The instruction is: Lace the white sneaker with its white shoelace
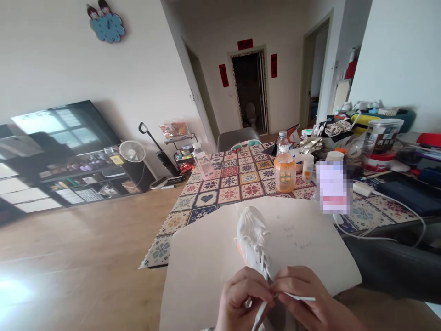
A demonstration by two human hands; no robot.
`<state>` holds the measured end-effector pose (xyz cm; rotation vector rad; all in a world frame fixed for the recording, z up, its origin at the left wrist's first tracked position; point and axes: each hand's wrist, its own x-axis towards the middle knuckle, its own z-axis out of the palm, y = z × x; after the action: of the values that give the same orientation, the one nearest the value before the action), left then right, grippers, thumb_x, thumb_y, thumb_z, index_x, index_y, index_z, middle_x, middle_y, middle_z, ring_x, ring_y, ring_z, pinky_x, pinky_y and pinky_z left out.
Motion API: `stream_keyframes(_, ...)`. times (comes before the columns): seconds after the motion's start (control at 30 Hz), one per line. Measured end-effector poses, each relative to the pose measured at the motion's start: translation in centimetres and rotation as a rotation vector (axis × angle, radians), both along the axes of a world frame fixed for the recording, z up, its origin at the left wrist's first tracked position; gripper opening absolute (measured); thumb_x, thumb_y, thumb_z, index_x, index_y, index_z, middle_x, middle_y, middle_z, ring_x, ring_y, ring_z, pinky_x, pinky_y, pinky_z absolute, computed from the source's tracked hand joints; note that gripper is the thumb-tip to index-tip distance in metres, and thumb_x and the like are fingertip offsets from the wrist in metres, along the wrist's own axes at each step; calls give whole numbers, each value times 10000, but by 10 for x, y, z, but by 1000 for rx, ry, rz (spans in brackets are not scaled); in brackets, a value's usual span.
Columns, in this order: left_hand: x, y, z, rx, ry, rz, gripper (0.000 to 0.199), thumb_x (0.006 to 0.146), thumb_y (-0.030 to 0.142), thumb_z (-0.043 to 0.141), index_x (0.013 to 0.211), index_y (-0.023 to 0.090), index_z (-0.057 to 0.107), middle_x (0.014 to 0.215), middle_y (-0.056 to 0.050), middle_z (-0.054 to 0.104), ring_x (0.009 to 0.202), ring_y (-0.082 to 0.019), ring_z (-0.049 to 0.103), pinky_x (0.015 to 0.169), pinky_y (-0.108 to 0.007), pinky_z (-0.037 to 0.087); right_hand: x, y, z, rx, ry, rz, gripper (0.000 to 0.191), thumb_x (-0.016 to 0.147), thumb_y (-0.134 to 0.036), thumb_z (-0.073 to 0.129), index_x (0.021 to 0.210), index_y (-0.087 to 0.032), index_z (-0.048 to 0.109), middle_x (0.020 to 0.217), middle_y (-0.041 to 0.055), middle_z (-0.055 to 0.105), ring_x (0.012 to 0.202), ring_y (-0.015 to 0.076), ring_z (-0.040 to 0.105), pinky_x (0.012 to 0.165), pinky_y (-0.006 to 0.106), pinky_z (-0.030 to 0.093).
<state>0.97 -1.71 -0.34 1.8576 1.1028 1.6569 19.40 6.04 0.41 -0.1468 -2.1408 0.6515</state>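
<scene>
A white sneaker [251, 236] stands toe-away on a large cream sheet or open notebook [203, 271] with faint handwriting on its right page. My left hand [241, 299] and my right hand [303, 294] meet at the bottom of the view, just in front of the shoe's laced top. Both pinch a white shoelace [299, 297], one end sticking out to the right and another strand [259, 315] hanging down on the left. The hands hide the shoe's rear part.
A table with a patterned cloth [227, 193] lies beyond the sheet, holding an orange-capped bottle [285, 171], jars and clutter. A dark-trousered knee [389, 269] is at the right. Wooden floor [82, 239] spreads to the left, with a low shelf and fan beyond.
</scene>
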Motion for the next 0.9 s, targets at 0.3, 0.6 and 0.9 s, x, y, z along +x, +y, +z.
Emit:
stream_keyframes(0.3, 2, -6, 5, -88, 117, -167, 103, 950, 239, 677, 864, 233, 734, 740, -72, 768, 711, -189, 695, 684, -279, 535, -2, 1, -39, -236, 230, -300, 131, 1012, -333, 602, 940, -256, 524, 647, -44, 603, 485, 132, 581, 457, 184, 489)
stream_keyframes(0.6, -2, -8, 8, 82, 78, -77, 114, 916, 125, 693, 963, 217, 743, 740, -40, 695, 693, -158, 640, 666, -253, 519, -1, -1, 6, -21, -2, 62, 278, 1087, -410, 414, 1110, -241, 634, 907, 67, 753, 780, 189, 728, 710, 243, 581)
stream_keyframes(0.9, 0, -2, 4, 44, 52, -33, 71, 929, 190, 710, 874, 211, 750, 696, -30, 727, 664, -137, 654, 662, -209, 524, -3, -3, 5, -124, -57, 93, 199, 842, -57, 553, 908, -223, 641, 898, 49, 719, 815, 165, 723, 740, 206, 567)
